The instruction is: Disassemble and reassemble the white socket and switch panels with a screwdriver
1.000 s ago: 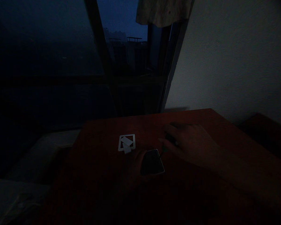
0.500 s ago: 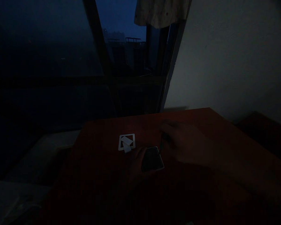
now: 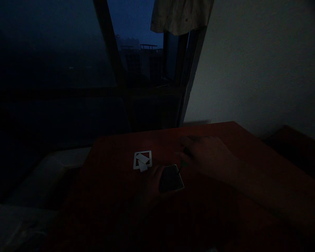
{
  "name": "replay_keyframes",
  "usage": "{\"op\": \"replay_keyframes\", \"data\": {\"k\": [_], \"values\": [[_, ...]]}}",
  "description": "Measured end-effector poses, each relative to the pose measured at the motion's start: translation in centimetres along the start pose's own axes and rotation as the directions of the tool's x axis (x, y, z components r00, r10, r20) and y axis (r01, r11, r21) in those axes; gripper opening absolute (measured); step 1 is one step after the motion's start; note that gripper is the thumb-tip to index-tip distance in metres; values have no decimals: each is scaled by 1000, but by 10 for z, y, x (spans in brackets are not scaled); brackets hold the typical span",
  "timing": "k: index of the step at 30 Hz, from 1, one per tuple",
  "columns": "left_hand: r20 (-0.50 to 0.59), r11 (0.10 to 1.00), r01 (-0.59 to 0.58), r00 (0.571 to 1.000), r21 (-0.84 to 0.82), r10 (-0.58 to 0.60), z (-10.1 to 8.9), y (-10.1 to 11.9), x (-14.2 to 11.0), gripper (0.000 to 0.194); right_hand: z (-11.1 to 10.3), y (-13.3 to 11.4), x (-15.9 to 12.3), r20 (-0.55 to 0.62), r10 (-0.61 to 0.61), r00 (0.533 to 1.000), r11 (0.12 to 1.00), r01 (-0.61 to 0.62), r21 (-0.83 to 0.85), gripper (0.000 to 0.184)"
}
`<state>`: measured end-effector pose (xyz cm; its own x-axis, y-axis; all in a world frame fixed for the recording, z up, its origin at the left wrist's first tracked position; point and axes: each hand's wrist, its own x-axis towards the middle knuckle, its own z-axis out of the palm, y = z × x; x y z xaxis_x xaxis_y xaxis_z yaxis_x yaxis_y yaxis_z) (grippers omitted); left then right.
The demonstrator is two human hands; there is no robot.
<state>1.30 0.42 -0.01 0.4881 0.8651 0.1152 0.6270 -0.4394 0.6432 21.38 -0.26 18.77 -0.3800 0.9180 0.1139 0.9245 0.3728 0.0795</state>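
The light is very dim. My left hand (image 3: pixel 151 183) is closed around the left side of a small square device (image 3: pixel 171 178), dark on its face with a pale rim, at the table's middle. In my right hand (image 3: pixel 201 152) is a screwdriver (image 3: pixel 183 163) with a green part near its shaft. Its dark tip meets the device's upper right edge; whether it sits in a screw, I cannot tell. Left of the device lies a white square frame (image 3: pixel 134 161), and two white strips, an upper strip (image 3: pixel 142 158) and a lower strip (image 3: pixel 143 167), lie crossed over it.
The reddish-brown table (image 3: pixel 115 150) stands against a large window (image 3: pixel 55 63) and a pale wall (image 3: pixel 252 70). A cloth (image 3: pixel 181 15) hangs at the top of the window. Dark furniture (image 3: pixel 291 147) is at the right, and a pale surface (image 3: pixel 21 217) is at the lower left.
My right hand has shifted and turned slightly at the screwdriver, leaving more green in sight. My left hand and the device stay put. The picture is a little brighter.
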Motion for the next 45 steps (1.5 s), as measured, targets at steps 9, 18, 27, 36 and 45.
{"op": "replay_keyframes", "data": {"k": [9, 18, 27, 36, 45], "values": [[5, 1000, -4, 1000, -19, 4, -4, 3, 0, 79, 0, 0, 1, 2, -121, 993, 975, 118, 190, 19], [-18, 1000, -7, 1000, -8, 7, 1, -2, -1, 81, -1, -7, 4, -6, -62, 998, 996, 62, 61, 20], [20, 1000, 13, 1000, -8, -13, -2, 2, 1, 80, -2, -8, 1, 20, 0, 1000, 1000, 0, -21, 25], [-2, 1000, 10, 1000, -5, -10, -1, 0, -1, 80, -2, -9, -1, 44, 14, 999, 1000, -13, -19, 27], [-3, 1000, -4, 1000, 30, 4, -1, 0, -1, 80, -2, -3, -2, 6, -179, 984, 968, 175, 182, 16]]}}
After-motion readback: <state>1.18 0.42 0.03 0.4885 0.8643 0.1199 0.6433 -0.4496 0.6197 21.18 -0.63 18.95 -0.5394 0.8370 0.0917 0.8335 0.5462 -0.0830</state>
